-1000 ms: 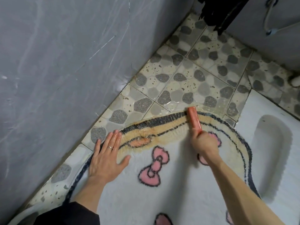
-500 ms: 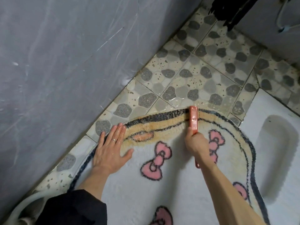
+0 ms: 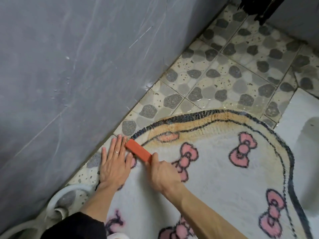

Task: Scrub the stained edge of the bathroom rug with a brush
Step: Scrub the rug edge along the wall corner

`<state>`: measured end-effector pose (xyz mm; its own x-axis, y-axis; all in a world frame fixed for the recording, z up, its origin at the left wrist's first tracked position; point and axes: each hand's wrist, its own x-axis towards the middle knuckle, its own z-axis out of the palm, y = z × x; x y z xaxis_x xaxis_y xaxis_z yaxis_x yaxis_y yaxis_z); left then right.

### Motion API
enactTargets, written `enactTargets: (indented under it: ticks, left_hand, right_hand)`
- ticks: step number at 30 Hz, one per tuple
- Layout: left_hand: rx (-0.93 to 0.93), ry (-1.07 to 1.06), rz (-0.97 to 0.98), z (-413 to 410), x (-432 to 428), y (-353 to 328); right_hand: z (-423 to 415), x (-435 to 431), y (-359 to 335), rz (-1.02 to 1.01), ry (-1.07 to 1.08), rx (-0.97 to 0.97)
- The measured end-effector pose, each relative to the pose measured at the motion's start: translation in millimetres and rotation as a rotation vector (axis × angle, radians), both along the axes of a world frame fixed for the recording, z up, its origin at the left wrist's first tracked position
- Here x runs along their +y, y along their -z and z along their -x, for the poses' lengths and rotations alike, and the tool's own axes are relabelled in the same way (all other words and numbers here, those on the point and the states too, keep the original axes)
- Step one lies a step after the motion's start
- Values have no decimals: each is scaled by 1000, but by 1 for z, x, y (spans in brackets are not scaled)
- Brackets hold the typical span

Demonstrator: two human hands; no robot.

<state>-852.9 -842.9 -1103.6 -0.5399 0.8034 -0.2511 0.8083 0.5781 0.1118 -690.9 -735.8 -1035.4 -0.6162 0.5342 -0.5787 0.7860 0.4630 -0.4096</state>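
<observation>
Seen from above, a person's two bare hands work on a white bathroom rug (image 3: 215, 178) patterned with pink bows (image 3: 242, 152). The left hand (image 3: 114, 163) lies flat with its fingers straight and slightly spread. It rests on the rug's border where that meets the pebble-patterned floor tiles (image 3: 215, 78). A ring (image 3: 116, 152) sits on one finger. The right hand (image 3: 164, 173) has its fingers curled round one end of an orange-red brush (image 3: 139, 150). The brush's far end lies just beside the left fingertips, on the rug's dark outline. Beyond those fingertips, the yellow-brown stained edge (image 3: 198, 123) curves away to the right. A grey wall (image 3: 69, 66) rises left of the left hand, and a white hose (image 3: 57, 200) lies near that wrist.
</observation>
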Motion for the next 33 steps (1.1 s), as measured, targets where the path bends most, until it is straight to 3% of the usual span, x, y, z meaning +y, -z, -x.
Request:
enactTargets:
  ticks: [2,5,7,12,13,15,17,19,22,25,27,31,33]
  left_hand:
    - [-21,-17,11,1,5,-1]
    - [-69,-47,47,-1,8,-6]
    - [-72,-42,79,0,8,-11]
    - [-68,-55,47,1,8,-10]
    - [-74,-55,43,1,8,-11]
    - [-71,-34,32,2,8,-9]
    - [-58,-18,35,3,7,-7]
    - [-37,-23,29,3,5,-6]
    - [-32,-50,25,2,5,-4]
    - [-17,-42,16,3,3,-3]
    - [0,-9,11,5,2,-3]
    - [1,-11,29,3,4,-1]
    - [-3,-46,32,2,7,-1]
  right_hand:
    - [-17,36,2,-129,29,-35]
    - [-46,129,-3,-248,477,-152]
    - [-46,148,-13,-252,611,-168]
    - [-16,32,-11,-190,-50,-101]
    - [-19,31,-10,-191,-83,-104]
    - [-25,72,2,-267,58,-136]
    - [-34,128,10,-296,393,-157]
    - [-31,148,4,-321,569,-159]
    - [4,88,2,-237,401,-28]
    - [9,24,0,-128,34,-61]
    - [-11,57,4,-239,132,-116]
    - [-41,131,3,-251,630,-172]
    - [-18,104,8,-311,538,-75]
